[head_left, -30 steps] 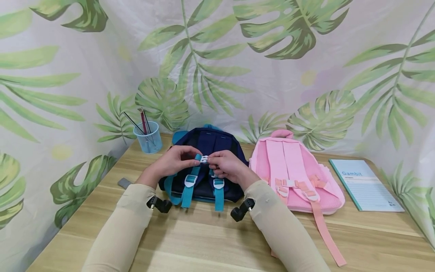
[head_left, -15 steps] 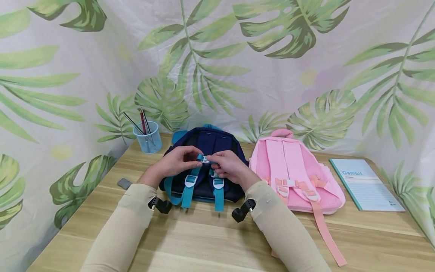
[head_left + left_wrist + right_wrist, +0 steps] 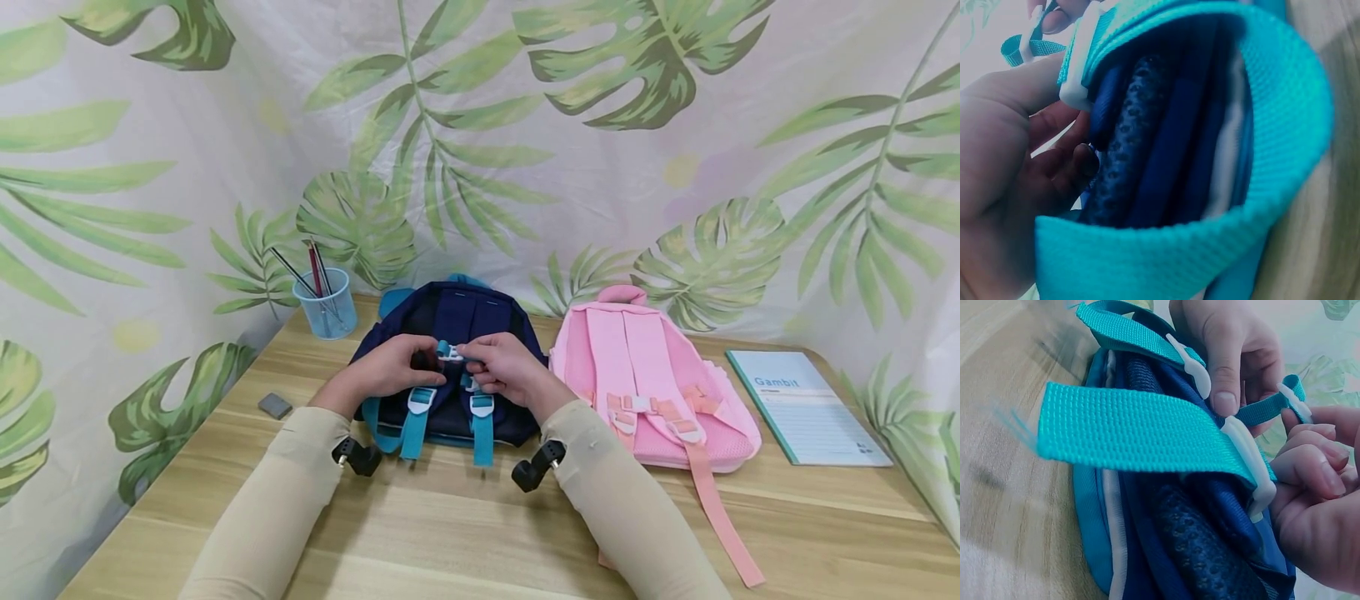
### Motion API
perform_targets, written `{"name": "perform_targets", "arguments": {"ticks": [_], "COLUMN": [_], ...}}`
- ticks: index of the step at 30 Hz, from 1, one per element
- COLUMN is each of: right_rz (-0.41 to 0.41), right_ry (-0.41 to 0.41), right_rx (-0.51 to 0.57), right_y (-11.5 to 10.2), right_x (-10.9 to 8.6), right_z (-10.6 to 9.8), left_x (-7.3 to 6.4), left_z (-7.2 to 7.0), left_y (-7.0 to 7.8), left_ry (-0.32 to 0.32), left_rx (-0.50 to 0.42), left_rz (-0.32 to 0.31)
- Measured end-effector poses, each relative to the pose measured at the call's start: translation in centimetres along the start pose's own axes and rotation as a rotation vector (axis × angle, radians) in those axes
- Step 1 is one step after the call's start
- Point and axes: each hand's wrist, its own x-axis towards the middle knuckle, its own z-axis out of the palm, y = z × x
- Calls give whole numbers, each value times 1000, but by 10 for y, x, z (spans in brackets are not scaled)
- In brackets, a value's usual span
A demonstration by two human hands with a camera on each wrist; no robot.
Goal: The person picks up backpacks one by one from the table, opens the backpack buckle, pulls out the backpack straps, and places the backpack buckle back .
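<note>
what my right grip [image 3: 501,365] pinches: the white buckle [image 3: 452,354]
left grip [image 3: 386,367]: spread, just beside it
navy backpack [image 3: 491,310]: near table [image 3: 420,542]'s far edge

From where I stand, the person's left sleeve [image 3: 258,508] and right sleeve [image 3: 630,500] match: long, plain, pale beige cloth, fairly snug, wrinkled around the cuffs. A small, chunky black camera mount sits at each wrist, the left mount [image 3: 363,457] and right mount [image 3: 534,470] both angular, each with a tiny metal pin [image 3: 342,460] showing. Both hands [image 3: 386,367] are bare.
</note>
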Motion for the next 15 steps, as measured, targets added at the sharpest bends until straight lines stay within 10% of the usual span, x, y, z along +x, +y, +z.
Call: {"name": "perform_targets", "arguments": {"ticks": [15], "right_rz": [-38], "right_ry": [16], "right_rx": [96], "right_y": [-3], "right_x": [-6], "right_z": [3], "left_x": [1], "left_z": [5], "left_y": [-2], "left_ry": [4], "left_rx": [11], "left_rz": [-21]}}
